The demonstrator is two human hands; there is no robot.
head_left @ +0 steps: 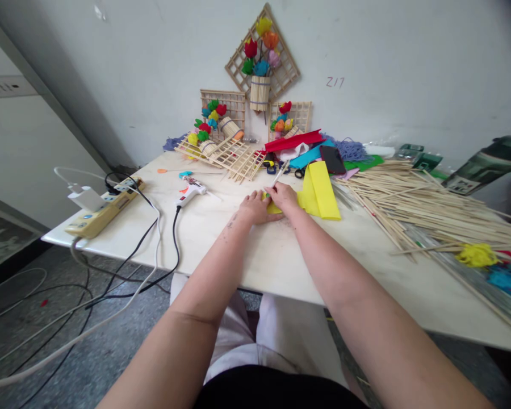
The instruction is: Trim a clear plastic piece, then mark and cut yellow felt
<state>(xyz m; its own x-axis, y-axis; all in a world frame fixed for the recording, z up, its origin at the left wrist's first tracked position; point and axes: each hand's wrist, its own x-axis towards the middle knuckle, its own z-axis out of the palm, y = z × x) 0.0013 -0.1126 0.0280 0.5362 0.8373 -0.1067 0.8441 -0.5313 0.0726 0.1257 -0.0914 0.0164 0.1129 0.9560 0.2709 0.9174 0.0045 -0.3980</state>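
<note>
My left hand (255, 208) lies flat on the tabletop, pressing the near-left end of a sheet of yellow crepe paper (322, 193). Between the fingers of my right hand (284, 199) is a slim white pen (280, 174), slanting up and away, its tip low over the yellow paper beside my left fingers. My two hands touch or nearly touch; the tip itself is hidden. To the right, the paper is folded over in a wide strip. Scissors (299, 173) with dark handles lie just behind it.
A white glue gun (191, 194) sits left of my hands, its cord running to a power strip (104, 207). Bamboo sticks (430, 199) are heaped at right. Stick lattices with paper flowers (262, 68) stand at the back. A phone (332, 159) rests on coloured paper.
</note>
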